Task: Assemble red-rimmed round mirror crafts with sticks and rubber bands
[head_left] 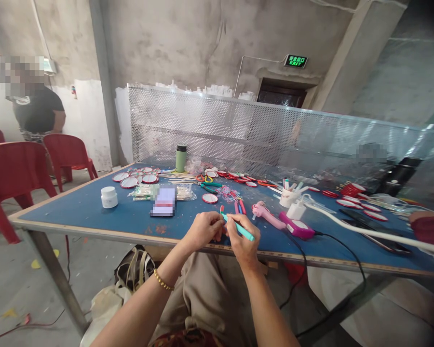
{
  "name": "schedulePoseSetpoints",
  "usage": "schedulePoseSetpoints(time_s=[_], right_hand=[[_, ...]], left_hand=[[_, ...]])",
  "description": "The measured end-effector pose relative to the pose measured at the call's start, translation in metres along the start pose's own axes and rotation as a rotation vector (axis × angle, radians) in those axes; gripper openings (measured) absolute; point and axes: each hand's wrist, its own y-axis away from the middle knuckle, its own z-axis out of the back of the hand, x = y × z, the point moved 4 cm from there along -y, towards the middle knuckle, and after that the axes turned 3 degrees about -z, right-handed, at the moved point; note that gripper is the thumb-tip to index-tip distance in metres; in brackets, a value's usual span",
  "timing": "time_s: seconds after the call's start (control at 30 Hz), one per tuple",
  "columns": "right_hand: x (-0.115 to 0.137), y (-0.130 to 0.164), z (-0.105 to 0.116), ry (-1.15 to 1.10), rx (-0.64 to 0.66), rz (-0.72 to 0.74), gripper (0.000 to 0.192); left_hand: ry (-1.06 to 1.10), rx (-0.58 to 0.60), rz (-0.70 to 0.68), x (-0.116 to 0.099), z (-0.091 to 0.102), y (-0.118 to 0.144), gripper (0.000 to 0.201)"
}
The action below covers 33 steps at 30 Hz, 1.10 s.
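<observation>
My right hand (245,245) is closed around a turquoise marker pen (245,233), gripped like a writing pen. The pen's front end points left, toward my left hand (205,228). That hand is closed, its fingertips pinched together beside the pen's tip; what they hold is mostly hidden. A small red piece (222,209) shows just above the fingertips. Both hands are close together over the table's front edge. Just beyond them lie several coloured pens (240,207), a small round red-rimmed disc (210,198) and a tangle of pink and blue strings (229,193).
On the blue table (83,212) are a white jar (109,197), a phone (163,201), a green bottle (181,159), pliers (210,188), a pink glue gun (269,215), a purple device (297,226) and a pen cup (288,196). A white cable (365,230) crosses the right side. A person (39,111) stands far left.
</observation>
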Motion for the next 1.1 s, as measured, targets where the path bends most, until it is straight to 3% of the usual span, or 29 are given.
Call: schedulePoseSetpoints(time_s=[1.1], right_hand=[[-0.0009, 0.0007, 0.0015, 0.010, -0.006, -0.007, 0.015]], left_hand=[[-0.021, -0.001, -0.002, -0.0017, 0.0011, 0.0008, 0.023]])
